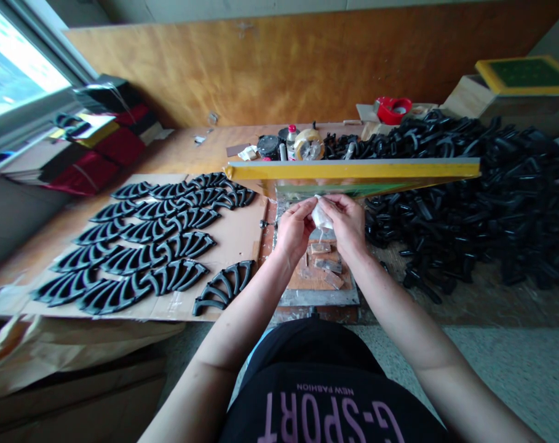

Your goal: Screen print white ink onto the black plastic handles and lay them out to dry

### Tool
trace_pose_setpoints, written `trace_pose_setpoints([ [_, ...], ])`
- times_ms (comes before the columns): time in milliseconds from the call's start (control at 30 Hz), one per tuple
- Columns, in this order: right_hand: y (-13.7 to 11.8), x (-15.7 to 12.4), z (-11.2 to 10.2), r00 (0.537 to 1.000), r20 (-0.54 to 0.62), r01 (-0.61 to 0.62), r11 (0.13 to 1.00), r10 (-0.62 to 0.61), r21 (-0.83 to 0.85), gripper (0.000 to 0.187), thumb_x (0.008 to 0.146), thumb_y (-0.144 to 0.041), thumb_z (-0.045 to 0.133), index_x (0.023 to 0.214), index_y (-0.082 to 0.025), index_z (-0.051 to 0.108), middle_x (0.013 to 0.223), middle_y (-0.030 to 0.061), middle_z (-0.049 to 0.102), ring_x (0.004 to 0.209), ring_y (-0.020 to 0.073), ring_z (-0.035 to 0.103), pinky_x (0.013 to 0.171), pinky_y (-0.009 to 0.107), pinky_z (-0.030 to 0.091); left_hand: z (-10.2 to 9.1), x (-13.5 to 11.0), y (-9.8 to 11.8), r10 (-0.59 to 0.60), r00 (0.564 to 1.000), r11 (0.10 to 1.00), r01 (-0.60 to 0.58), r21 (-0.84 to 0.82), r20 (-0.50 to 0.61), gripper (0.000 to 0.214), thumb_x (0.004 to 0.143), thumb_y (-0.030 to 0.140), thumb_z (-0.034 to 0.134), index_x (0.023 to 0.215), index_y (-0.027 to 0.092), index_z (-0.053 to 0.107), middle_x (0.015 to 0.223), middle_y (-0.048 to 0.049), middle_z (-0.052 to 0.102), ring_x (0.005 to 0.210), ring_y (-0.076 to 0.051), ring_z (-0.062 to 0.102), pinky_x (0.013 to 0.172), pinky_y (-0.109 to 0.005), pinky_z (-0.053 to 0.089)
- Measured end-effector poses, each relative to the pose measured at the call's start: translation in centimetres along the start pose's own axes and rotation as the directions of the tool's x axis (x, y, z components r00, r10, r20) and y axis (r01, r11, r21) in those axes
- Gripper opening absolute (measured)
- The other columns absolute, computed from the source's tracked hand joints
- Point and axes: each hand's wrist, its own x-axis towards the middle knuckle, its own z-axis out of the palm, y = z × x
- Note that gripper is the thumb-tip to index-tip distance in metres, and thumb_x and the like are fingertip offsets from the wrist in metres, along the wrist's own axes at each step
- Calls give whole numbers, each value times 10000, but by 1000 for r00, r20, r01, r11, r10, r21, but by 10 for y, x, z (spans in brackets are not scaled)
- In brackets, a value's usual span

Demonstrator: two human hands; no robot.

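Note:
A crumpled white cloth (323,219) is bunched between my two hands. My left hand (294,229) is closed, its fingertips pinching the cloth's left edge. From the other side, the fingers of my right hand (347,226) are shut on the same cloth. Just beyond both hands stands a tilted yellow-framed screen (353,170) with a green area on its underside. Beneath my hands lies a board bearing several small worn blocks (328,266), on a grey metal base (316,297).
Rows of curved black slatted parts (159,234) lie on cardboard (240,231) at left. A big heap of black plastic parts (468,203) fills the right side. Behind the screen are a tape roll (309,144), a red-capped bottle (291,136) and a red tape dispenser (393,109).

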Motion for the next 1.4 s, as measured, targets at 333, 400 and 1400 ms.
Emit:
trace_pose_setpoints([
  [333,0,1,2,1000,-13,-16,1000,17,21,253,695,-436,776,792,-214,701,790,11,706,718,143,650,664,283,537,-1,2,-1,4,1000,1000,-3,31,-22,170,690,293,769,746,152,692,664,8,642,570,-69,557,571,-202,436],
  [400,0,1,2,1000,-10,-6,1000,6,19,238,705,-425,771,793,-215,702,794,11,706,720,141,651,683,286,537,-1,3,-1,7,1000,1000,-6,28,-12,170,694,296,766,752,154,694,670,4,649,572,-70,557,572,-203,438],
  [1400,7,-13,-15,991,118,-63,997,66,-34,320,720,-455,754,938,-227,697,927,23,711,811,139,648,675,244,529,-13,-6,-14,-1,1000,998,2,65,-19,227,646,322,805,766,155,708,685,12,645,582,-68,549,574,-200,436],
])
